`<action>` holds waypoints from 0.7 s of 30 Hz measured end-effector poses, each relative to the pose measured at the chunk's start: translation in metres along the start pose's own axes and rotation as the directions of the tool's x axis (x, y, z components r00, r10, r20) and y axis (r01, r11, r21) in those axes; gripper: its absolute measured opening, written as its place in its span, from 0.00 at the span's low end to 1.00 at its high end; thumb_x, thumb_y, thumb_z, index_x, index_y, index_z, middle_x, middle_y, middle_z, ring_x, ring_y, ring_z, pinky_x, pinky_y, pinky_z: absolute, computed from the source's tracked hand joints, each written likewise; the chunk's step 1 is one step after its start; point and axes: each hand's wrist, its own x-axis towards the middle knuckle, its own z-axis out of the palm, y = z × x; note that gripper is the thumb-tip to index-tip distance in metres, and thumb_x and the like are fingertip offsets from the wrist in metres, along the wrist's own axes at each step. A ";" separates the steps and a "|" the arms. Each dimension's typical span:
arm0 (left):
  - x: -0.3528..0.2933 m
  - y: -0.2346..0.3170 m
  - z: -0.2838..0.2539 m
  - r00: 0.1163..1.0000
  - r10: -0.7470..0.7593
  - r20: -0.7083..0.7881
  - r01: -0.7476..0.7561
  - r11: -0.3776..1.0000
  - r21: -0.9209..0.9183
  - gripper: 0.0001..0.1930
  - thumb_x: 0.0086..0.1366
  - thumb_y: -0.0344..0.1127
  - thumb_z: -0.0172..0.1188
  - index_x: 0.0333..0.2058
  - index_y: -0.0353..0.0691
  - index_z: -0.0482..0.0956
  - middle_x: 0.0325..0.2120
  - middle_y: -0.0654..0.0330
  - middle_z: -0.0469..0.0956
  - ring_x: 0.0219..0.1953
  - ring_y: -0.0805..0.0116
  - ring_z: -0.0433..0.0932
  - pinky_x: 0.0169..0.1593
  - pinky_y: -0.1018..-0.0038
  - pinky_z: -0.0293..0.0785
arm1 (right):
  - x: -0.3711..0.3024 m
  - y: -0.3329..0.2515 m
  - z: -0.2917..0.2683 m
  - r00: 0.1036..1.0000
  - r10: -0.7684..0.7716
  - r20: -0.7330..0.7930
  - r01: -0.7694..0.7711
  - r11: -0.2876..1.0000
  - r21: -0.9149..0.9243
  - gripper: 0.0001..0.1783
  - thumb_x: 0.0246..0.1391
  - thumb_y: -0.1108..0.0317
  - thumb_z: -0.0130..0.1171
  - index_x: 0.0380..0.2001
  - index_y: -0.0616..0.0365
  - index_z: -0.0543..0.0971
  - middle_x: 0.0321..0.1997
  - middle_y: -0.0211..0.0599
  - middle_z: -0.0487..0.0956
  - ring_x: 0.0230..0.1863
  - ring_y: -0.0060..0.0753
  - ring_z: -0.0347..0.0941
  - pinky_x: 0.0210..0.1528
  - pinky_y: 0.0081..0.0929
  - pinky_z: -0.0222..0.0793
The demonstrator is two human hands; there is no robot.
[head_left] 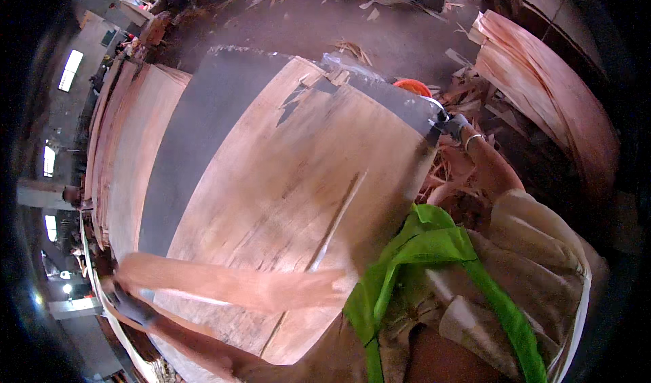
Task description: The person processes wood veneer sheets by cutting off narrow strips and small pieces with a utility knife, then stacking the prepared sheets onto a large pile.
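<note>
Holding one end of a pale veneer strip (pixel 230 280), the gloved left hand (pixel 131 305) sits at 8 o'clock in my remote view, fingers apparently curled on the wood, its forearm slanting toward 10. The strip lies between 7 and 8 o'clock, over the near part of a broad veneer sheet (pixel 305 152); its long axis runs almost from 9 to 3, dipping slightly, the ragged end pointing toward 3. Whether it touches the sheet, I cannot tell. An orange rim (pixel 412 87) shows between 1 and 2, a green strap (pixel 434 247) at 4. At 2 o'clock I see the gloved right hand (pixel 456 125) by the sheet's far corner, forearm angled toward 11; I cannot tell whether it grips anything.
</note>
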 end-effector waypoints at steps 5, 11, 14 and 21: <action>-0.003 0.067 0.164 0.784 0.200 0.588 -0.414 0.874 0.254 0.19 0.59 0.36 0.52 0.47 0.34 0.68 0.43 0.50 0.71 0.44 0.59 0.70 0.47 0.68 0.66 | -0.017 -0.054 0.044 0.968 -0.130 -0.213 -0.047 0.741 -0.669 0.25 0.35 0.48 0.67 0.29 0.59 0.78 0.25 0.40 0.79 0.28 0.39 0.75 0.32 0.33 0.70; -0.195 0.155 0.327 0.143 0.245 0.959 -0.770 0.636 -0.048 0.16 0.50 0.33 0.53 0.40 0.37 0.74 0.47 0.52 0.71 0.42 0.57 0.73 0.44 0.65 0.69 | -0.039 -0.063 0.031 0.887 -0.216 -0.408 -0.086 0.791 -0.606 0.27 0.43 0.50 0.61 0.40 0.60 0.72 0.37 0.49 0.77 0.39 0.51 0.73 0.40 0.38 0.68; -0.263 0.110 0.337 0.079 0.304 0.949 -0.766 0.628 -0.137 0.21 0.51 0.33 0.52 0.46 0.38 0.70 0.46 0.48 0.70 0.43 0.52 0.72 0.42 0.59 0.69 | -0.011 -0.044 0.027 0.897 -0.315 -0.309 0.085 0.811 -0.580 0.21 0.48 0.57 0.59 0.39 0.61 0.71 0.33 0.41 0.76 0.34 0.38 0.73 0.36 0.32 0.68; -0.352 0.076 0.301 -0.130 -0.020 0.991 -0.699 0.710 -0.078 0.20 0.50 0.41 0.59 0.42 0.39 0.73 0.51 0.49 0.67 0.50 0.49 0.68 0.51 0.58 0.64 | 0.036 -0.100 0.041 0.860 -0.509 -0.031 0.475 0.821 -0.317 0.16 0.49 0.62 0.59 0.39 0.59 0.71 0.28 0.36 0.75 0.31 0.26 0.70 0.35 0.26 0.67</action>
